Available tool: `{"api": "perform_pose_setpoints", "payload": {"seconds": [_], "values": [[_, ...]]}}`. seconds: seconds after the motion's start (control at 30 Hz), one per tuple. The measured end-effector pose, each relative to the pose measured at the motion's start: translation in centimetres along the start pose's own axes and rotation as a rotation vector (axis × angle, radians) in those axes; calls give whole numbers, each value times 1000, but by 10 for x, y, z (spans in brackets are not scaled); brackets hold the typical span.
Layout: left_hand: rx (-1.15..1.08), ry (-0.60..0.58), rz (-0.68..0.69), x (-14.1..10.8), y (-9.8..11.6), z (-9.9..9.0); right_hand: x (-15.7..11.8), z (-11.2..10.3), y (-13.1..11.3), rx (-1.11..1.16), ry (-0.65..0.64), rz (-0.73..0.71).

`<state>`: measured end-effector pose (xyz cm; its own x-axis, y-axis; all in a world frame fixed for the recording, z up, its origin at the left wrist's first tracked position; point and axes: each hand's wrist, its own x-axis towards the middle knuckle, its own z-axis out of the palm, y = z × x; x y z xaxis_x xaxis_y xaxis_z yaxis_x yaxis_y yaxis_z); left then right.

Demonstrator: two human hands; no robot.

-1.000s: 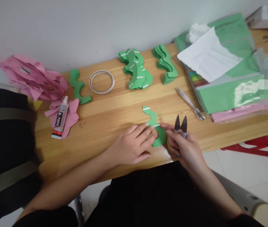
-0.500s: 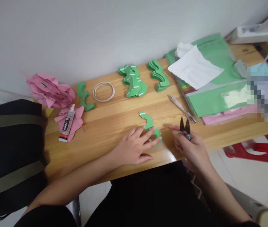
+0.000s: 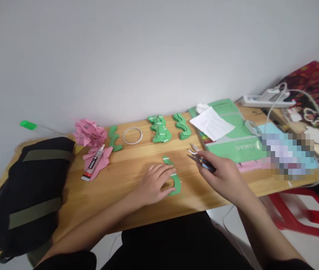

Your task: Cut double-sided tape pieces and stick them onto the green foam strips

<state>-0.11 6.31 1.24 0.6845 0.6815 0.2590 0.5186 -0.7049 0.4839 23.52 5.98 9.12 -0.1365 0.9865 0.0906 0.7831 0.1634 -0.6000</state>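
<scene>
My left hand (image 3: 155, 183) lies palm down on the table, fingers stretched over a wavy green foam or paper piece (image 3: 177, 185) with short white strips on it; the thumb is at its lower edge. Part of the piece is hidden under the fingers. My right hand (image 3: 221, 174) holds a pair of thread snips (image 3: 201, 161), blades pointing left and slightly apart, above the table right of the piece. A pen (image 3: 194, 147) lies behind the snips, partly covered by them. Farther back are a pile of green pieces with white strips (image 3: 159, 129) and a neat green stack (image 3: 181, 126).
At the left are a black bag (image 3: 41, 187), pink pieces (image 3: 90, 133), a B-7000 glue tube (image 3: 93, 165), a single green piece (image 3: 114, 138) and a tape roll (image 3: 132, 141). White paper (image 3: 212, 123) lies on green packets (image 3: 232, 144) at the right. A red stool (image 3: 302, 215) stands below.
The view has tilted up and shifted. My right hand has turned the snips from pointing up to pointing left. My left hand's fingers have drawn closer together on the green piece.
</scene>
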Motion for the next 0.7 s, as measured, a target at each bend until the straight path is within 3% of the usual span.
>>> {"api": "perform_pose_setpoints", "payload": {"seconds": [0.17, 0.27, 0.37, 0.43, 0.53, 0.7], "values": [[-57, 97, -130, -5, 15, -5, 11, 19, 12, -9, -74, 10], [-163, 290, -260, 7, 20, -29, 14, 18, 6, -47, -83, -124], [-403, 431, -357, 29, 22, -64, 20, 7, -9, -121, -19, -308], [-475, 429, -339, 43, 23, -86, 25, -1, -20, -209, 31, -407], [-403, 423, -241, 56, 27, -109, 32, -12, -33, -327, 90, -520], [-126, 382, -97, 61, 35, -115, 35, -23, -48, -488, 184, -595]]}}
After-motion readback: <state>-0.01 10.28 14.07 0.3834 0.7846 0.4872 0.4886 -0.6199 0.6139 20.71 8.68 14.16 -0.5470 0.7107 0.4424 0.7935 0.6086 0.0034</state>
